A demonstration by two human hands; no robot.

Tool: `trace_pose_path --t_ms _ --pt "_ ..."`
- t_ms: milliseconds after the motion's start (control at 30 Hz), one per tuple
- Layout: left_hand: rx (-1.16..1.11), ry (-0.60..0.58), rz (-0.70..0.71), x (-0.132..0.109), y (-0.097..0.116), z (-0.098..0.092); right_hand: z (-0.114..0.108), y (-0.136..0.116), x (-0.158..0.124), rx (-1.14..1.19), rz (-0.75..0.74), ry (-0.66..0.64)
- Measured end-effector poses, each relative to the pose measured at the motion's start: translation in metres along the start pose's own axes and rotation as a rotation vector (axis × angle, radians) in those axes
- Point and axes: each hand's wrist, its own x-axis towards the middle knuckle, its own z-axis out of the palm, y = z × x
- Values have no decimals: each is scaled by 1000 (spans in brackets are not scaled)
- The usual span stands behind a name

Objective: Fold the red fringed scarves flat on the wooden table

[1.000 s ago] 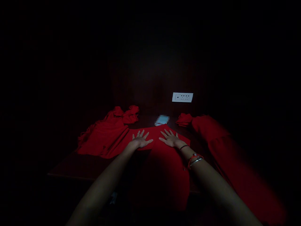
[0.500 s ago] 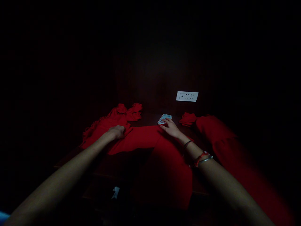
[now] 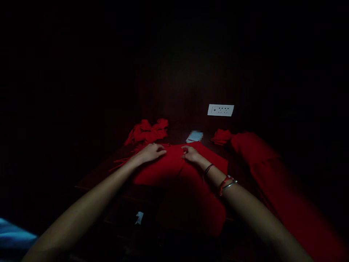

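Note:
A red fringed scarf (image 3: 160,167) lies across a dark table, and one part of it hangs over the front edge. My left hand (image 3: 151,153) rests on the scarf's left part, its fingers stretched toward the middle. Close to it on the other side, my right hand (image 3: 191,155) touches the scarf near a fold line, index finger and thumb apart. Neither hand visibly grips the cloth. Just beyond the right hand lies a phone (image 3: 195,137) with a lit screen, its near edge against the scarf.
A bunched red fringed cloth (image 3: 149,131) lies at the back left. Along the right runs another long red cloth (image 3: 261,156). A white wall socket (image 3: 220,110) is at the back. Below the table edge a small pale scrap (image 3: 139,217) shows. Surroundings are very dark.
My left hand has moved right, drawing the scarf's fringed end inward. My right hand has come off the phone and back toward me. The scarf now spreads farther right near the phone.

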Motion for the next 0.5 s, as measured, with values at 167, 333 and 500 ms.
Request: trace_pose_path --t_ms 167,333,500 --pt "122 -71 -433 -9 -45 12 9 -4 -4 -109 -95 114" --pt "58 104 -366 -13 -36 2 14 -29 -19 -46 -186 68" --pt "-265 443 -168 -3 21 -53 -14 -49 -38 585 -94 -79"
